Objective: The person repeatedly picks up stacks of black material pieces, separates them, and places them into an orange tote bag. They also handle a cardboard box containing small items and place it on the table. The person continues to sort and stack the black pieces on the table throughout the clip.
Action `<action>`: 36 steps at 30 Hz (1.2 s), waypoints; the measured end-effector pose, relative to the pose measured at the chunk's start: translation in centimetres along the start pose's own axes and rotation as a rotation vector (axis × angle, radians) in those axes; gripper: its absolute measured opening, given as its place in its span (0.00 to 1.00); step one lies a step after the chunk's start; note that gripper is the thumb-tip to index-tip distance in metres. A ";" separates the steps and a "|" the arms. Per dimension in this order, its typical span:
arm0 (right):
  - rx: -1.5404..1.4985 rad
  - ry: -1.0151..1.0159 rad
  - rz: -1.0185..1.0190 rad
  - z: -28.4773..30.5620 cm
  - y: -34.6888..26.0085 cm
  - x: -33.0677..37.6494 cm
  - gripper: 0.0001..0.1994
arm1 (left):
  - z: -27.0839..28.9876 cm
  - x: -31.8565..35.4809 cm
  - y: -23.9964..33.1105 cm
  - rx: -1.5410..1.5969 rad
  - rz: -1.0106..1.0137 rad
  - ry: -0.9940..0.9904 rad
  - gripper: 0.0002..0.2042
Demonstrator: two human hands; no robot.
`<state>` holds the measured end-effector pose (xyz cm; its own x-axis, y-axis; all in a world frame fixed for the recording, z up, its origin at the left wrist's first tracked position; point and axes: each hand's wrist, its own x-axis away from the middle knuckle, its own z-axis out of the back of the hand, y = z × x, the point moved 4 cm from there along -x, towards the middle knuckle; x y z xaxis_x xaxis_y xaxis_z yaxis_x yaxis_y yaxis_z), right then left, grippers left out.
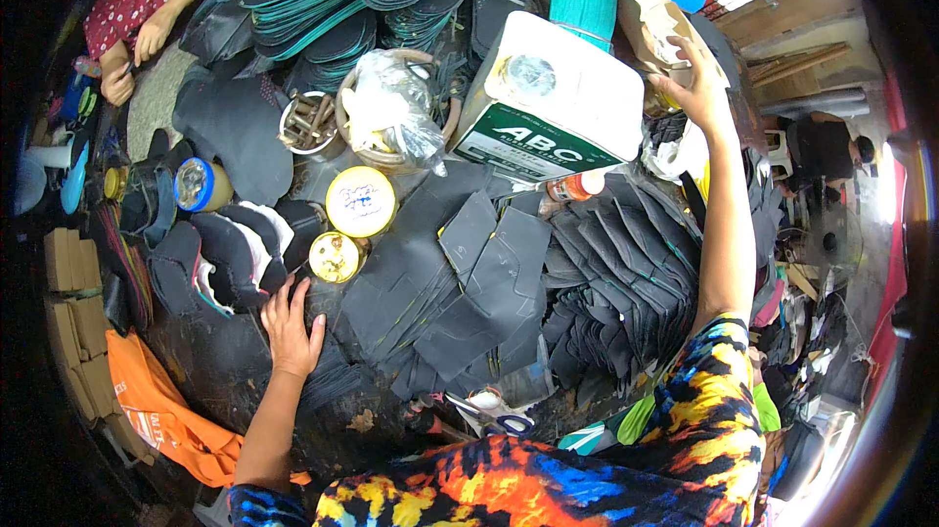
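My left hand (290,331) rests on the dark table with its fingers spread and holds nothing. Its fingertips lie beside a row of black shoe uppers (230,253) with white lining. At the far right my right hand (696,87) is stretched out to a brown paper bag (650,18); its thumb and fingers are apart at the bag's near side. Whether it touches the bag I cannot tell. Left of that hand stands a large white and green can (577,87). Between my arms lie cut black sheet pieces (479,263) and a fanned stack of black pieces (626,273).
Two yellow-lidded tubs (360,201) stand mid-table. Stacked black and green soles (303,3) fill the back. Scissors (514,424) lie by my body. An orange cloth (166,419) hangs at the left edge. Another person's hand (155,35) is at the far left.
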<state>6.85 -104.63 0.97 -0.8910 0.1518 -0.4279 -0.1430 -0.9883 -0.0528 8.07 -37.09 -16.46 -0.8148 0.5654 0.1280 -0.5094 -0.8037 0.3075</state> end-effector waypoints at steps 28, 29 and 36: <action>-0.838 0.038 -1.268 -10.2 21.8 6.2 0.16 | 1.2 1.9 -0.3 -0.032 0.037 -0.065 0.32; -0.904 0.061 -1.310 -10.9 22.1 6.1 0.16 | 1.3 1.8 -0.2 -0.031 0.031 -0.059 0.32; -1.120 0.322 -1.343 -11.4 22.8 7.8 0.18 | 1.4 1.9 -0.1 -0.025 0.035 -0.046 0.32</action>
<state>1.59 -126.17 -13.89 -0.2884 0.9135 0.2871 -0.1752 0.2444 -0.9537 6.95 -35.68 -14.93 -0.8191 0.5440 0.1819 -0.4878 -0.8275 0.2782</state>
